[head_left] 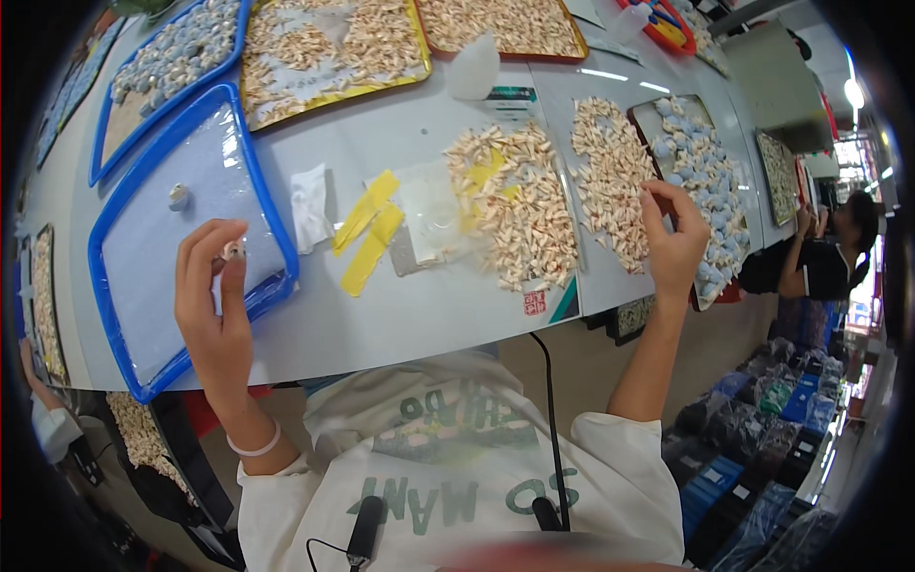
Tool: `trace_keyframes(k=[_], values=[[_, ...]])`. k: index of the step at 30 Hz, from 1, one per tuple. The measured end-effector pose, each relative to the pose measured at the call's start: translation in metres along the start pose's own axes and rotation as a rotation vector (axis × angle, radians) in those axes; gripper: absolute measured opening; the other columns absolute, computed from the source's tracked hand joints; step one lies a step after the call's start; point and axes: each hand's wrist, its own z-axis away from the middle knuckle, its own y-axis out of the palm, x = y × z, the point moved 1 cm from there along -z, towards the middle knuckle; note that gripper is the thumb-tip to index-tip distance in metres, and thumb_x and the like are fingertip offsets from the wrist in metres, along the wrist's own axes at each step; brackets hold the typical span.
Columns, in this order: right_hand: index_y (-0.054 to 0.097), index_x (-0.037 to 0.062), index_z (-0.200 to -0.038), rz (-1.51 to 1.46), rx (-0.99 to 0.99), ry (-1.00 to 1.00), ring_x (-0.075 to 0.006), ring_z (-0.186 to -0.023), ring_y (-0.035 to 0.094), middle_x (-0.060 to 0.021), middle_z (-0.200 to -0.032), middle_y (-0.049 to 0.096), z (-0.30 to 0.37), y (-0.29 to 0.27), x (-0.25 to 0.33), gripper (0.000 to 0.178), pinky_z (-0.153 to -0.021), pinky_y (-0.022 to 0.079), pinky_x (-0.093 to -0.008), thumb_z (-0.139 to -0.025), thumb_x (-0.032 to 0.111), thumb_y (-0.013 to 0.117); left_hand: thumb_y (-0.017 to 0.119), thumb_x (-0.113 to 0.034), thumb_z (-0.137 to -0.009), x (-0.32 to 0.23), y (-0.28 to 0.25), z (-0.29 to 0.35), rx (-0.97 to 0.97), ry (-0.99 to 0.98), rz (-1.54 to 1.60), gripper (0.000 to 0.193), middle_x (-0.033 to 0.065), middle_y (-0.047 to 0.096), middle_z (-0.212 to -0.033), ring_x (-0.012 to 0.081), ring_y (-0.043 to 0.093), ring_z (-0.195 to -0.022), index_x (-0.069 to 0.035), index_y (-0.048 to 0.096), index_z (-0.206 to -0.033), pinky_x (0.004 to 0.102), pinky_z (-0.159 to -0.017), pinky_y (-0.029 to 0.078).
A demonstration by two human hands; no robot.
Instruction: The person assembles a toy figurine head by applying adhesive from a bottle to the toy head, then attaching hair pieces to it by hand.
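Note:
My left hand [212, 296] is over the near right side of a blue-rimmed tray [93, 250]. Its thumb and forefinger pinch a small whitish piece [232, 251], too small to name more closely. Farther back in that tray lies a single blue-grey and white piece [178, 197]. My right hand [679, 250] is closed in a pinch at the right side of a heap of small cream-coloured pointed pieces [610, 181]. What its fingertips hold, if anything, I cannot make out. Just right of it is a tray of pale blue rounded pieces [710, 205] mixed with cream ones.
Another cream heap [524, 205] lies mid-table, beside yellow strips [370, 250] and a crumpled white tissue [310, 208]. At the back are a yellow-rimmed tray [425, 67], an orange-rimmed tray [558, 57] and a translucent cup [474, 69]. A co-worker [839, 248] is at the far right.

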Motion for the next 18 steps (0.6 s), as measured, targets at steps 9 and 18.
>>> trace_keyframes(k=[9,18], values=[[0.059,-0.0012,-0.081,-0.065,0.021,0.042,-0.0101,-0.065,0.053,-0.0047,-0.074,0.059,-0.003,0.005,0.002,0.008,-0.061,0.042,-0.0218,-0.073,0.0,0.059,0.051,-0.001,-0.081,-0.032,0.034,0.028,0.262,-0.136,1.018,0.015,0.0131,0.049,-0.105,0.014,0.051,-0.086,0.001,0.056,-0.096,0.0232,-0.07,0.044],[0.058,-0.0032,-0.08,-0.351,-0.061,0.208,-0.0102,-0.07,0.053,-0.0051,-0.078,0.058,0.008,-0.001,0.005,0.004,-0.066,0.043,-0.0199,-0.076,-0.003,0.057,0.044,-0.009,-0.087,-0.045,0.057,0.038,0.468,-0.4,1.524,0.021,0.0118,0.048,-0.111,0.0134,0.051,-0.088,-0.001,0.049,-0.106,0.0265,-0.072,0.045]])
